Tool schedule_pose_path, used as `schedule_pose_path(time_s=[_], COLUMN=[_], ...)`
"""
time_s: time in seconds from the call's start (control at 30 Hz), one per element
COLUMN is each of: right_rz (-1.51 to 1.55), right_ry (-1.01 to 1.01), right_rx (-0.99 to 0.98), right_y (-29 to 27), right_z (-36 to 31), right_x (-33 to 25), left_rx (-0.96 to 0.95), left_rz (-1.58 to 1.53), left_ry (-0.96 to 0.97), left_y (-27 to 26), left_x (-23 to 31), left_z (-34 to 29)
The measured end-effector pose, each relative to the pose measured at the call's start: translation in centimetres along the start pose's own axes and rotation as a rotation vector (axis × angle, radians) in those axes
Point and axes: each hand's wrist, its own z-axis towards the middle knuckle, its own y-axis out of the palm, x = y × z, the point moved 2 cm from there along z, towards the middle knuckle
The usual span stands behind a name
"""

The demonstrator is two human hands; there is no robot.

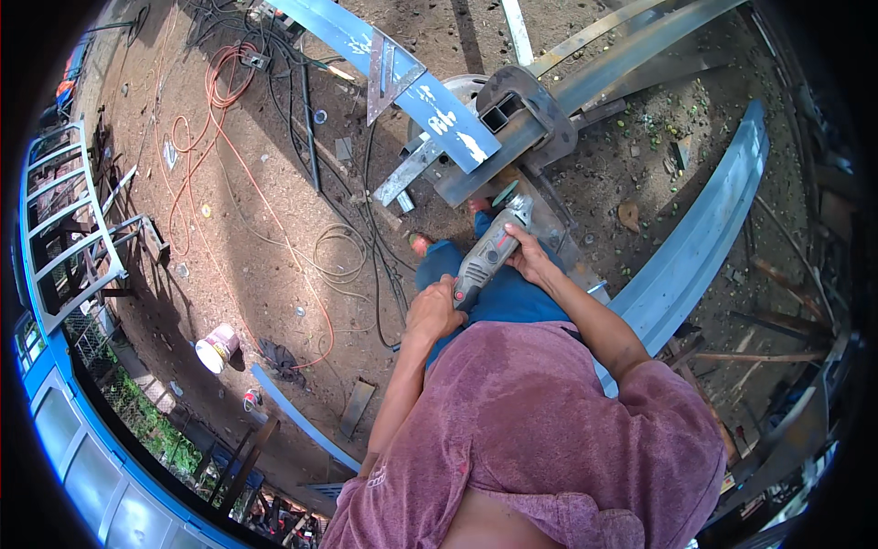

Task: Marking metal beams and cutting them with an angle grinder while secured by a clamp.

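Note:
A grey angle grinder [486, 255] is held across my lap in both hands. My left hand [434, 309] wraps round its rear end, and my right hand [530, 252] grips the body near the head. The greenish disc [505, 193] points away from me, close to a blue-painted steel beam [448, 123] with white patches; I cannot tell whether it touches anything. A triangular metal square [389, 75] lies across that beam. Beneath and beside the beam are a dark steel bar [489, 160] and a thick curved metal piece [549, 114] around a square tube [495, 118].
Orange cable [212, 101] and black cables [293, 82] snake over the dirt at left. A long curved blue-grey beam [690, 242] lies at right. A white bucket [217, 348] is tipped over at lower left, near a blue metal frame [69, 206]. Scrap steel [357, 408] lies on the ground.

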Motion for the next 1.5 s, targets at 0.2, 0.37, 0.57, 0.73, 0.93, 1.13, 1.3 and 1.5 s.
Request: schedule_pose_path(time_s=[0.2, 0.37, 0.57, 0.73, 0.93, 1.13, 1.3, 1.5], right_rz=[-0.041, -0.057, -0.053, -0.062, -0.058, -0.08, -0.081, -0.092], right_ry=[0.019, 0.049, 0.023, 0.038, 0.014, 0.009, 0.008, 0.059], right_rx=[0.033, 0.024, -0.061, -0.089, -0.099, -0.117, -0.121, -0.158], right_y=[0.1, 2.3, 3.4, 3.8, 4.8, 4.7, 4.3, 4.7], right_z=[0.1, 1.6, 3.5, 4.1, 4.4, 3.8, 4.3, 4.4], right_x=[-0.2, -0.8, -0.8, -1.2, -2.1, -2.7, -3.1, -3.4], left_rx=[0.107, 0.375, 0.373, 0.486, 0.523, 0.438, 0.408, 0.433], left_rz=[-0.012, 0.108, 0.102, 0.163, 0.103, 0.057, 0.045, 0.029], left_ry=[0.009, 0.057, 0.022, 0.095, 0.066, -0.006, -0.045, -0.041], left_y=[1.3, 1.9, 2.2, 3.3, 2.4, 2.7, 2.0, 2.3], left_x=[-1.1, -1.7, -3.8, -5.3, -5.5, -4.8, -4.1, -5.3], left_z=[0.6, 1.7, 3.0, 4.7, 6.0, 5.7, 6.1, 7.0])
